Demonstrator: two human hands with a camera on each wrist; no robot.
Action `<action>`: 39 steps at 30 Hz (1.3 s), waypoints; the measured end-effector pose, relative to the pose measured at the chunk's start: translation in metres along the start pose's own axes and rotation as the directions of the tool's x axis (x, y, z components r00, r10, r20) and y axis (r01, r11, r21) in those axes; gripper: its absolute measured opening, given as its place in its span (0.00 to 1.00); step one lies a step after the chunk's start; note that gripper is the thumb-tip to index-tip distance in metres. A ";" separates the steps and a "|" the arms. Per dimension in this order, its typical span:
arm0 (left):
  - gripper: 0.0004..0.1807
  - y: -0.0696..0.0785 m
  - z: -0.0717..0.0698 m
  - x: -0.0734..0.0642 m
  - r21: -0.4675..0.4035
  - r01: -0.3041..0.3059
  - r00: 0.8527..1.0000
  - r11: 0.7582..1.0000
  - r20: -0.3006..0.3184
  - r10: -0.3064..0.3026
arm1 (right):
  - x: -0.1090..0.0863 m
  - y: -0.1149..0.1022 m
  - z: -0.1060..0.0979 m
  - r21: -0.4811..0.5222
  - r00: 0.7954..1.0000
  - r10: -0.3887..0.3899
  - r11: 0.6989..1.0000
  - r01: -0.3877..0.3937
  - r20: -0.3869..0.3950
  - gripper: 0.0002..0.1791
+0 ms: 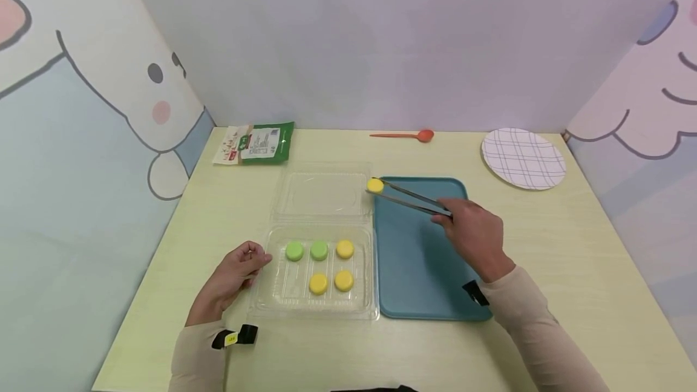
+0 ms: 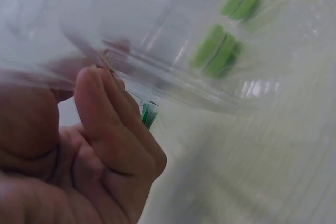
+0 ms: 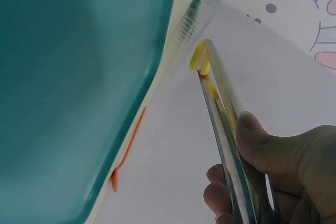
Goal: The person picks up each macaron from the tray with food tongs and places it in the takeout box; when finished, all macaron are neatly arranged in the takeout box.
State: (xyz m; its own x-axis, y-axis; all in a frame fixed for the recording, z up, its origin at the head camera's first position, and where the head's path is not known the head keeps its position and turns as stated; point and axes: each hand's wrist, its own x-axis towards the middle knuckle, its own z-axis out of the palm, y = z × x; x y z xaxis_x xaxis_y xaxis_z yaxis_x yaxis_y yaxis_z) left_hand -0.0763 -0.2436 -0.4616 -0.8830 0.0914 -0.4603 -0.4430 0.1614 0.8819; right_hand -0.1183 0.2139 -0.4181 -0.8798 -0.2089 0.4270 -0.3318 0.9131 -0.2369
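Observation:
My right hand (image 1: pixel 475 236) grips metal tongs (image 1: pixel 411 200), and a yellow macaron (image 1: pixel 375 185) is clamped at their tips. In the right wrist view the same macaron (image 3: pixel 200 59) stands on edge between the tong ends (image 3: pixel 206 51). My left hand (image 1: pixel 234 277) pinches the left rim of a clear plastic clamshell box (image 1: pixel 272 295), thumb over the edge. Inside the box's base lie two green macarons, one (image 1: pixel 294 251) left of the other (image 1: pixel 319 250), and three yellow ones, among them the lower middle one (image 1: pixel 318 284). The hinged lid (image 1: pixel 327 195) lies folded back.
Right beside the box is a blue tray (image 1: pixel 422 307), under the right hand. A green and white packet (image 1: pixel 256 144) lies at the back left. An orange spoon (image 1: pixel 425 135) and a checked plate (image 1: pixel 524 158) rest along the back, near the wall (image 1: pixel 354 41).

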 end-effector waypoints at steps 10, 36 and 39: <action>0.12 0.001 0.000 0.000 -0.001 0.006 1.000 1.000 0.000 -0.006 | -0.003 -0.012 0.005 0.023 0.998 -0.059 0.998 0.060 -0.024 0.24; 0.13 0.002 0.000 0.000 0.005 0.004 1.000 1.000 0.001 -0.004 | -0.010 -0.050 0.000 0.140 0.969 -0.245 0.961 0.240 0.019 0.25; 0.13 0.001 0.000 0.001 0.009 0.007 1.000 1.000 -0.001 -0.007 | -0.011 -0.054 0.000 0.150 0.962 -0.273 0.952 0.268 0.019 0.25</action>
State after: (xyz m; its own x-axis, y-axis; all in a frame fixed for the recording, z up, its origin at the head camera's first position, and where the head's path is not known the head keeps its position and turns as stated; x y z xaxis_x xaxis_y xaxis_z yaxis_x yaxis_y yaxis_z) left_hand -0.0775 -0.2432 -0.4607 -0.8799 0.0893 -0.4666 -0.4481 0.1704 0.8776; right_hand -0.0903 0.1665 -0.4099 -0.7620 -0.4574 0.4584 -0.6023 0.7605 -0.2425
